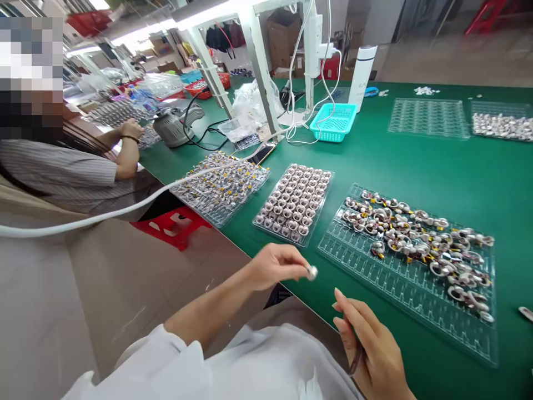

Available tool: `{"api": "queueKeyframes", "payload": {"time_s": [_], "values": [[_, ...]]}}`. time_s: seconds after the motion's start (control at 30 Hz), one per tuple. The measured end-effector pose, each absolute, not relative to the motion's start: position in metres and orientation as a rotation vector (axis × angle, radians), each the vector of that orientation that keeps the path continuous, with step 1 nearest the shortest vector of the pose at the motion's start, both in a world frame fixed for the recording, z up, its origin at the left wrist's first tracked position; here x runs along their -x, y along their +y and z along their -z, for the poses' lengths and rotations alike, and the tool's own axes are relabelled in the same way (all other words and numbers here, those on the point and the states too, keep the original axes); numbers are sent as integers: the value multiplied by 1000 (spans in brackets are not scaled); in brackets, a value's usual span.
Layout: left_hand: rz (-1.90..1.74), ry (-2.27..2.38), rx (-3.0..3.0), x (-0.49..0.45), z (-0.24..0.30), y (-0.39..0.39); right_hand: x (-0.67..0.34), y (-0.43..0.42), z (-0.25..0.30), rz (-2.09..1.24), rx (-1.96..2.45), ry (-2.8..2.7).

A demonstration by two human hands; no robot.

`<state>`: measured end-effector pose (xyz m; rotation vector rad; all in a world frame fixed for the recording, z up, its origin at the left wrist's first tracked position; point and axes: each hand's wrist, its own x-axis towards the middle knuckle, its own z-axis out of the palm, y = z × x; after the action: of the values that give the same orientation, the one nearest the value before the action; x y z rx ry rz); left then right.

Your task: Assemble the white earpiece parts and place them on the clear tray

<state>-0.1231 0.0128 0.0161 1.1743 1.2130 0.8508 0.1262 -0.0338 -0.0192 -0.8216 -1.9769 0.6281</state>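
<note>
My left hand (272, 268) is closed in a pinch over the table's front edge. Between its thumb and fingertip is a small white part (312, 272), too small to name. To its right, my right hand (370, 341) has the index finger stretched forward and the other fingers curled around a slim dark tool (356, 358), mostly hidden by the palm. Beyond my left hand lies a clear tray (306, 240) filled with rows of small round whitish parts. A larger clear tray (366, 272) on the right holds a loose heap of small wired parts (416, 236) with yellow bits; its front rows are bare.
Another tray of wired parts (220, 186) sits at the left, beneath a white cable (166, 189). Behind stand a turquoise basket (333, 122), a white bottle (363, 78) and a metal frame post (260, 66). A co-worker's arm (125, 153) rests at far left.
</note>
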Motion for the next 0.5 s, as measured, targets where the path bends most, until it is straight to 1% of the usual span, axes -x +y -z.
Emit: {"api": "queueKeyframes", "payload": {"time_s": [0.1,0.17,0.33,0.5], "values": [[-1080,1602,-1665,158,-20,28,-133,-34,20,-600,861,-1953],[-1110,1758,-1953,177,-13,40,-135,-34,19,-580,855,-1938],[-1042,1667,-2570,194,10,62,-136,-37,21,-616,878,-1948],[-806,1717,-2834,197,9,61,-153,-38,24,-585,1020,-1981]]}}
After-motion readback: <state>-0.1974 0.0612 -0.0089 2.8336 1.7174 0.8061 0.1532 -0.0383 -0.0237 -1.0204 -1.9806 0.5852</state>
